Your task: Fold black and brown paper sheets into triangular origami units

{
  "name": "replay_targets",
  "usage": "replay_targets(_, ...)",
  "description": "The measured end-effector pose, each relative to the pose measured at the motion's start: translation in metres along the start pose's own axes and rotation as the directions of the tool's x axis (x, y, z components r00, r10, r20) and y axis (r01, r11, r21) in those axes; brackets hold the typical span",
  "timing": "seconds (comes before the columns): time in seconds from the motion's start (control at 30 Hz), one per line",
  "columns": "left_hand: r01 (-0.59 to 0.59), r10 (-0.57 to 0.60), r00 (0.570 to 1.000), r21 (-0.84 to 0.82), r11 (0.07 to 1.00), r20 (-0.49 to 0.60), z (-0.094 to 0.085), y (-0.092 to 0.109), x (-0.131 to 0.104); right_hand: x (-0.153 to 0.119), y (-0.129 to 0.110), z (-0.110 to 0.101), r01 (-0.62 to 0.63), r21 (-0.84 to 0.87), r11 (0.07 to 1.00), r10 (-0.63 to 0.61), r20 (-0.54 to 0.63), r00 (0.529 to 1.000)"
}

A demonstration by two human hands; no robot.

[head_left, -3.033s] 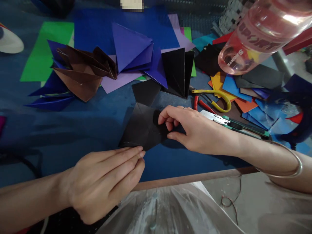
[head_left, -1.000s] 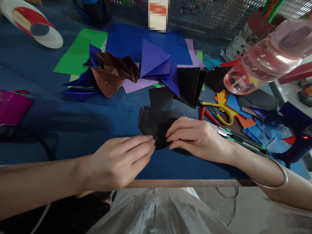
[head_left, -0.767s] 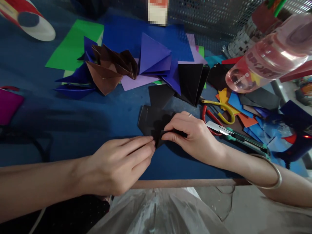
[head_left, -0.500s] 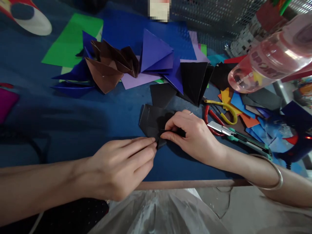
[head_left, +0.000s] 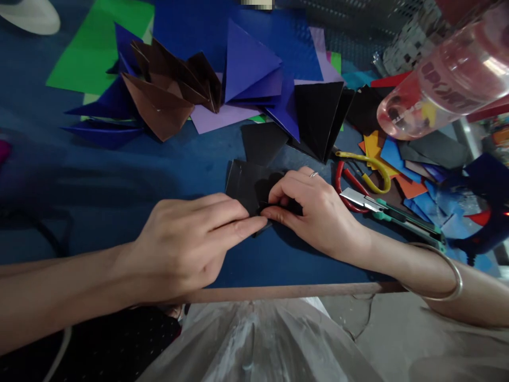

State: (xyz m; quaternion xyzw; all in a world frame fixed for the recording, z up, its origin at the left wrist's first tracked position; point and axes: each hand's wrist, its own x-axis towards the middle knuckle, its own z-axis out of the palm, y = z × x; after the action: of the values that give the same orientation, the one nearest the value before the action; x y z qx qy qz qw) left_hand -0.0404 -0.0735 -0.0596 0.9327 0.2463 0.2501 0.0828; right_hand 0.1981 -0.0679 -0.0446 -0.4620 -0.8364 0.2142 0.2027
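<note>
A small folded sheet of black paper (head_left: 246, 180) lies on the blue tabletop, under both hands. My right hand (head_left: 318, 212) pinches a raised flap of it between thumb and fingertips. From the left, my left hand (head_left: 194, 239) holds the near edge, its fingers together and the index fingertip meeting my right thumb. The left thumb is hidden, and the paper beneath the fingers cannot be seen. Just beyond lies another black paper piece (head_left: 263, 142).
Folded brown paper (head_left: 159, 101), purple paper (head_left: 252, 69) and black paper (head_left: 318, 114) stand behind. On the right are scissors (head_left: 374, 175), a utility knife (head_left: 397, 218) with its blade out, paper scraps (head_left: 413, 188) and a pink bottle (head_left: 437, 79). The table edge (head_left: 302, 291) is close by.
The left index finger has stretched forward to the right thumb, over the paper's near edge. My right hand keeps its pinch. The whole view has shifted slightly, with the table things higher in it.
</note>
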Motion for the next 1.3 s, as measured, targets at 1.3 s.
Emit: replay_targets(1.3,-0.296,0.277,0.932,0.05,0.954,0.232,-0.001,-0.003,-0.003,-0.001,0.01,-0.016,-0.014,0.105,0.994,0.002,0.11,0.994)
